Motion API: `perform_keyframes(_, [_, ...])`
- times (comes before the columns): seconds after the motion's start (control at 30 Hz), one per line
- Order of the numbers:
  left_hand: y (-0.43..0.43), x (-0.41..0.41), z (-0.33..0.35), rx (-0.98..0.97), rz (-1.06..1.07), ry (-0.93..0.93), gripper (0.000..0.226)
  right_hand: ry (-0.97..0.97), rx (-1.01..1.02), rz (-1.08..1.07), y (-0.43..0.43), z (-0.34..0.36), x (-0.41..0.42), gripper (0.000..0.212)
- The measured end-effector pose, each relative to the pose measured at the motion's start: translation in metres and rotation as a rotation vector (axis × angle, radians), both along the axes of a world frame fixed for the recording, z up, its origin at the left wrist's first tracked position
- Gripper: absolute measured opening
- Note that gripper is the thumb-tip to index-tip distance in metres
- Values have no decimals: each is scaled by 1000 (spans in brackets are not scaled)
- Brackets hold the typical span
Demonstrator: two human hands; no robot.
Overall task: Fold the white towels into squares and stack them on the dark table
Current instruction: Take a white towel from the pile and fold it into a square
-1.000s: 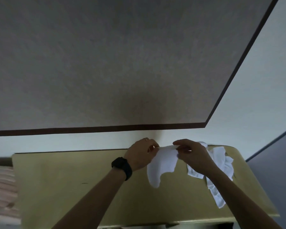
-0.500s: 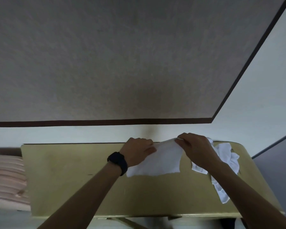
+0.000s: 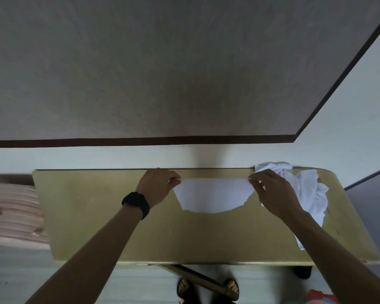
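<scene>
Left hand (image 3: 157,186) and right hand (image 3: 270,191) have spread, pinching the towel (image 3: 211,196) taut by its top corners. Its lower edge curves; the bench (image 3: 92,216) stretches toward frame left.

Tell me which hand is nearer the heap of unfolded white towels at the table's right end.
Right. The right hand pinches a corner of the stretched towel just beside the heap; the left hand pinches the opposite corner, farther left.

Two hands (image 3: 156,187) (image 3: 272,194), one towel (image 3: 211,196), one heap (image 3: 307,194)
</scene>
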State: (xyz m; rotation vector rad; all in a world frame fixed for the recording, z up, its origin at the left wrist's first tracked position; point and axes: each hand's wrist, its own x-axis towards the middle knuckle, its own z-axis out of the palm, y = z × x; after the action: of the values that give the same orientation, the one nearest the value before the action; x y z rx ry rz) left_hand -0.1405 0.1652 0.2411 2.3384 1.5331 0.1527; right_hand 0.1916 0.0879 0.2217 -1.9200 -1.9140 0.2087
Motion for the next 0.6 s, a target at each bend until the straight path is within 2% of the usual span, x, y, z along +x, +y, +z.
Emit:
perform_keyframes(0.1, [13,-1,-12,86,53,-47,25,16,36,-40,19,-11,0,13])
perform_keyframes(0.23, [25,-7,-22,299,46,-104,15,50,130,-68,35,-24,-2,13])
perform_keyframes(0.33, [20,-15,-31,426,17,-95,20,57,184,-76,32,-35,-6,12])
perform_keyframes(0.43, [3,-24,-52,430,-26,-63,30,23,157,-36,10,-58,-15,12])
perform_keyframes(0.6, [-48,-38,-110,277,-47,20,32,34,-15,-19,-49,-120,-28,11])
